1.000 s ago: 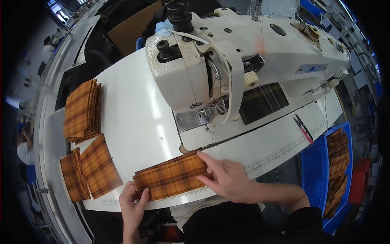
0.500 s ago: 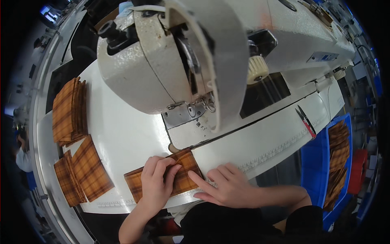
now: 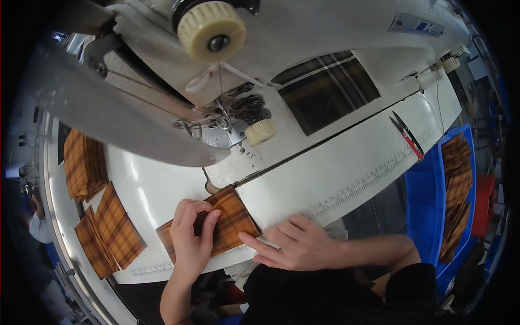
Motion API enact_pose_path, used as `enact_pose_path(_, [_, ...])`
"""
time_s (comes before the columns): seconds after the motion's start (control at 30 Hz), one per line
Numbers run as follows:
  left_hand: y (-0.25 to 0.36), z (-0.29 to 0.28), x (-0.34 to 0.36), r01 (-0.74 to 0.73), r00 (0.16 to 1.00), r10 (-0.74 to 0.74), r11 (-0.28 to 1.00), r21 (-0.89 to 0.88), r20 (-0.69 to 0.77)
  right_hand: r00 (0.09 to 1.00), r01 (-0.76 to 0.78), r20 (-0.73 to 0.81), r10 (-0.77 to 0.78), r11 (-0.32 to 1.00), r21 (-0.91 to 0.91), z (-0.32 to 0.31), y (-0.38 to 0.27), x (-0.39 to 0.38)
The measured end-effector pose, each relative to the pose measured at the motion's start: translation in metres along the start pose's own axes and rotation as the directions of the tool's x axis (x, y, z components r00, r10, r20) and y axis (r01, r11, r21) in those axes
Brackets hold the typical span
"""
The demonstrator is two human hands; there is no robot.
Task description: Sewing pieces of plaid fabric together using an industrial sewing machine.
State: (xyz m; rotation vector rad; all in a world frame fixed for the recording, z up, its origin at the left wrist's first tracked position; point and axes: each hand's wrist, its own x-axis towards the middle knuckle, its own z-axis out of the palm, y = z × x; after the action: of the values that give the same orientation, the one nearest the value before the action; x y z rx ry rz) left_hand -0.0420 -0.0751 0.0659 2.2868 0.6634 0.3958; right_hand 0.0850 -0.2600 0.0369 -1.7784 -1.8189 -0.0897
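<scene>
A brown-orange plaid fabric piece (image 3: 232,219) lies flat near the front edge of the white sewing table. My left hand (image 3: 190,234) is closed on it, thumb and forefinger pinching at its upper middle. From the right, my right hand (image 3: 298,245) lays its stretched-out index finger on the fabric's lower right corner; its other fingers bend loosely, with nothing visible in them. Just beyond the fabric stands the white sewing machine (image 3: 346,27), its needle area apart from both hands.
Stacked plaid pieces (image 3: 85,165) lie at the left, with more plaid pieces (image 3: 120,227) nearer me. Red-handled thread snips (image 3: 407,136) rest at the right, near a printed ruler scale (image 3: 357,190). A blue bin (image 3: 425,200) beside the table holds plaid fabric.
My view has shifted, so the machine head sits farther left and its needle area shows more. Both hands keep nearly the same pose on the fabric.
</scene>
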Motion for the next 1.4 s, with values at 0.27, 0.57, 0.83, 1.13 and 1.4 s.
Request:
enact_pose_path(0.27, [0.001, -0.003, -0.001, 0.069, 0.997, -0.068, 0.997, -0.025, 0.037, 0.999, 0.037, -0.022, -0.038, 0.999, -0.011, 0.001, 0.001, -0.004])
enact_pose_path(0.57, [0.006, -0.005, 0.001, 0.126, 0.99, -0.124, 0.992, -0.027, 0.061, 0.998, 0.052, 0.035, -0.05, 0.997, -0.062, -0.001, 0.0, -0.006])
enact_pose_path(0.83, [0.01, -0.009, 0.006, 0.125, 0.99, -0.124, 0.992, -0.02, 0.066, 0.991, 0.111, 0.074, -0.109, 0.994, -0.019, -0.01, 0.01, 0.008])
enact_pose_path(1.13, [0.006, 0.0, 0.002, 0.052, 0.998, -0.052, 0.999, 0.013, 0.023, 0.977, 0.183, 0.126, -0.172, 0.98, -0.078, -0.011, 0.011, 0.006])
enact_pose_path(1.4, [0.009, 0.004, 0.006, -0.1, 0.995, 0.1, 0.987, 0.127, 0.003, 0.968, 0.216, 0.156, -0.198, 0.971, -0.101, -0.012, 0.013, 0.007])
